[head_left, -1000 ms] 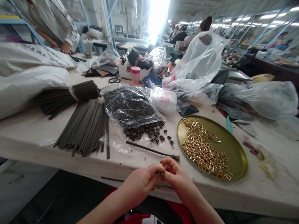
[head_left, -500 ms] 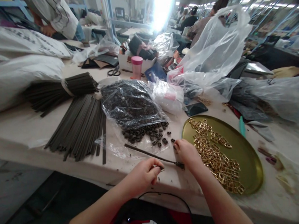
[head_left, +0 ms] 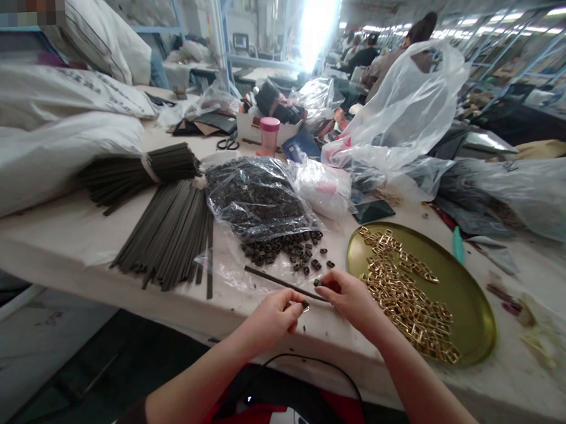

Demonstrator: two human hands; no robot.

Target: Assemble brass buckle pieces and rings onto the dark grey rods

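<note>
My left hand (head_left: 275, 315) is closed in a pinch at the table's front edge. A small gold buckle (head_left: 306, 307) pokes out from its fingertips, with something dark beside it. To its right, my right hand (head_left: 351, 298) pinches a small dark loop (head_left: 318, 283) between thumb and fingers. A dark narrow strip (head_left: 272, 278) lies on the table behind my hands, its right end hidden by my right hand. Beyond it, dark loops (head_left: 266, 249) spill from a clear plastic bag (head_left: 258, 194). Many gold buckles (head_left: 406, 300) lie on a gold oval tray (head_left: 479, 328) at the right.
Loose dark strips (head_left: 170, 234) are fanned out on the left, before a tied bundle (head_left: 176, 162). White sacks (head_left: 56, 148) fill the far left. A pink-lidded jar (head_left: 269, 135), scissors (head_left: 227, 143) and a dark flat slab (head_left: 374, 211) stand or lie farther back. A person (head_left: 398, 51) sits in the background.
My right hand has drawn back from the loose loops toward my left hand, a dark loop now in its fingers. The left hand still holds the buckle. The camera view has shifted slightly.
</note>
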